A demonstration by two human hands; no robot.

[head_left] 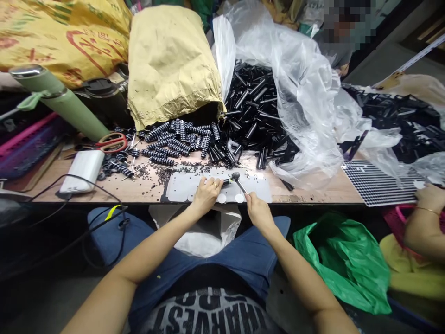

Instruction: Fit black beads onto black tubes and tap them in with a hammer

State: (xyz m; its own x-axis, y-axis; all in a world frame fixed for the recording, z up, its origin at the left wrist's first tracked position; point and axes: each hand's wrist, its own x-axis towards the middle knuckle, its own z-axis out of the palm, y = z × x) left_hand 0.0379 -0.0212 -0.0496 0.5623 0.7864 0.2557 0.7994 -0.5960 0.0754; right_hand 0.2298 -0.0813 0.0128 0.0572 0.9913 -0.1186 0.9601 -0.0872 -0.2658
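Observation:
My left hand (206,195) is closed around a short black tube (226,182), whose end points right. Gripped by its thin metal handle, a small spoon (241,184) is in my right hand (257,209). The spoon's bowl is dark and sits right beside the tube's end; whether they touch, I cannot tell. Both hands are over a pale sheet (179,189) at the table's front edge. Tiny dark pellets (158,176) are scattered across the sheet and the wood left of it.
Behind the sheet lie striped black-and-white rods (182,134) and a heap of black tubes (250,104) in clear plastic (306,88). A paper sack (170,60), red-handled scissors (113,142), a white power bank (82,171) and a green bottle (74,109) stand left. A co-worker's hand (431,199) is far right.

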